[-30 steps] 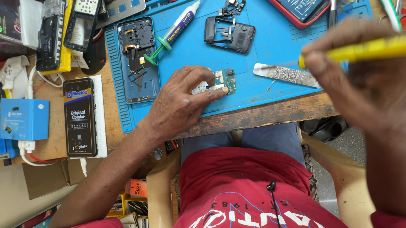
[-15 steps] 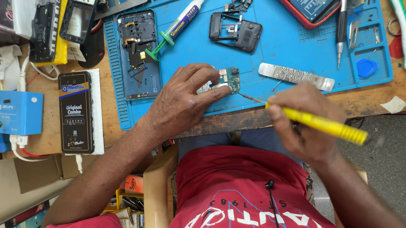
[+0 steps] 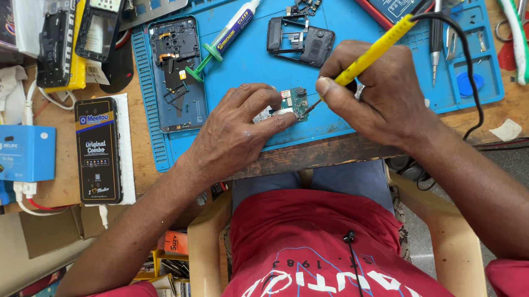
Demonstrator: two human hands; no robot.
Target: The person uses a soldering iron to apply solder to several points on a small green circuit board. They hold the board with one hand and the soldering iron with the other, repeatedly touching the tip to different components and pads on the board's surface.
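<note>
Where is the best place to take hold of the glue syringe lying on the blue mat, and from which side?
Grip the glue syringe at the middle of its white barrel, coming from above. It lies flat and diagonal on the blue mat, with the thin nozzle pointing up-right and the green plunger low-left beside the opened phone body.

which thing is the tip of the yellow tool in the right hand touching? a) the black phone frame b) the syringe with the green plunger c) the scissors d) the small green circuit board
d: the right hand holds the yellow soldering iron with its tip on the small green circuit board, which the left hand pins to the blue mat.
</note>
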